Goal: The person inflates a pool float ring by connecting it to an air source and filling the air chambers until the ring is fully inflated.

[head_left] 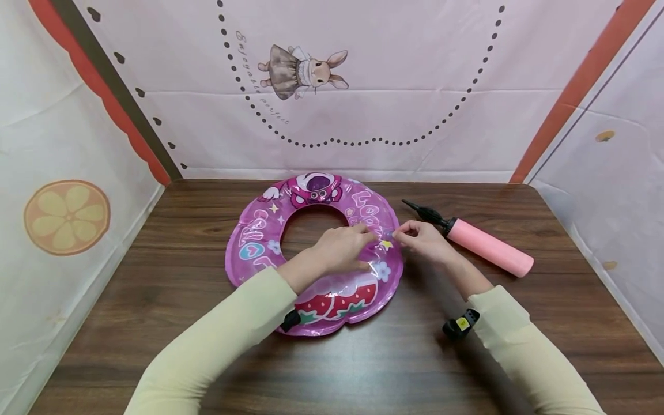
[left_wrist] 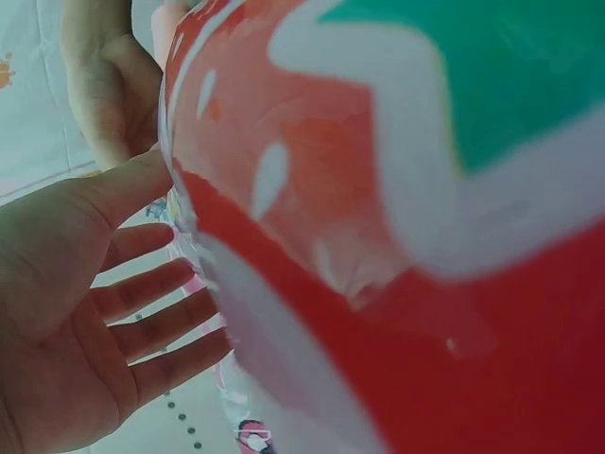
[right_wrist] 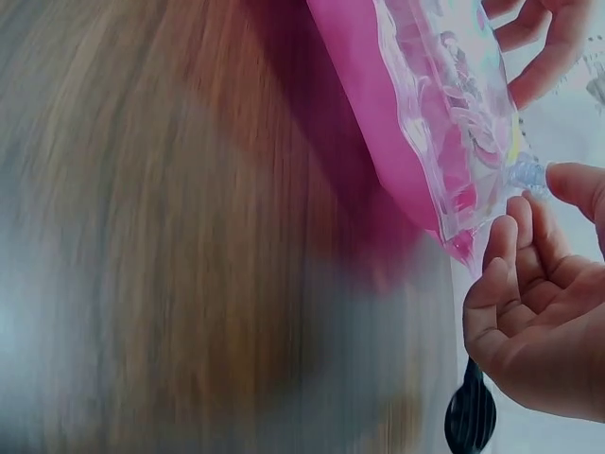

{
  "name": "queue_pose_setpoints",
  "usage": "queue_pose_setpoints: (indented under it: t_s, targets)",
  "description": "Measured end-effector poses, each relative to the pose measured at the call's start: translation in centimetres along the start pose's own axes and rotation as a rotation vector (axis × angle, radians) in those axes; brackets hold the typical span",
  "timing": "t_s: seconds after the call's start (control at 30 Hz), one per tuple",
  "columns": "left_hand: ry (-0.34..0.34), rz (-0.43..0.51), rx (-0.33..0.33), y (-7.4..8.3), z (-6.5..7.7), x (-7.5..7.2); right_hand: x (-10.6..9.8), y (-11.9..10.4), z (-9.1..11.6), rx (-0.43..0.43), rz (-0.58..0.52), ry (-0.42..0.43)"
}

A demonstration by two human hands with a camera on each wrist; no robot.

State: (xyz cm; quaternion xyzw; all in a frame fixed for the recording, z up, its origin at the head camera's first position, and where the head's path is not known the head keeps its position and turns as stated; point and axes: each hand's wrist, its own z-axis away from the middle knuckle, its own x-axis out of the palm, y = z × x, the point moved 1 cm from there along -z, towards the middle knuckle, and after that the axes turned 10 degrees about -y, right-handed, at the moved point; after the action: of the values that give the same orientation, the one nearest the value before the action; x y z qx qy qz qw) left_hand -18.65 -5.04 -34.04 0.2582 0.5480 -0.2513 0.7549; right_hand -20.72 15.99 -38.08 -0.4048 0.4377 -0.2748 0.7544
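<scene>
A pink-purple inflatable swim ring (head_left: 316,328), printed with a bear, letters and strawberries, lies puffed up on the table. My left hand (head_left: 339,249) rests over its right side; in the left wrist view the fingers (left_wrist: 161,326) are spread and fairly straight against the vinyl. At the ring's right edge, my right hand (head_left: 427,242) pinches the small clear air valve (right_wrist: 526,174) between thumb and index finger. The other fingers of that hand are bent loosely beside the seam.
A hand pump (head_left: 490,246) with a pink barrel and black nozzle lies right of the ring, just beyond my right hand. The wooden table (head_left: 181,276) meets printed cloth walls (head_left: 394,104) at its back and sides.
</scene>
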Motion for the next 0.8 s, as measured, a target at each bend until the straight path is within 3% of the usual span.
queue_pose_setpoints:
  t_s: [0.27, 0.5, 0.63, 0.8]
  targets:
    - [-0.007, 0.019, -0.002, 0.9, -1.4, 0.1, -1.2, 0.6, 0.8, -0.019, -0.052, -0.025]
    - [-0.006, 0.020, -0.006, 1.0, -1.3, 0.1, -1.7, 0.9, 1.0, -0.045, -0.028, -0.061]
    - [0.047, 0.008, 0.021, 0.6, -0.5, -0.2, -2.0, 0.7, 1.5, -0.059, 0.107, -0.044]
    - [0.175, -0.030, 0.054, -0.4, 0.9, -0.6, -2.2, -0.3, 2.4, -0.117, 0.371, 0.093]
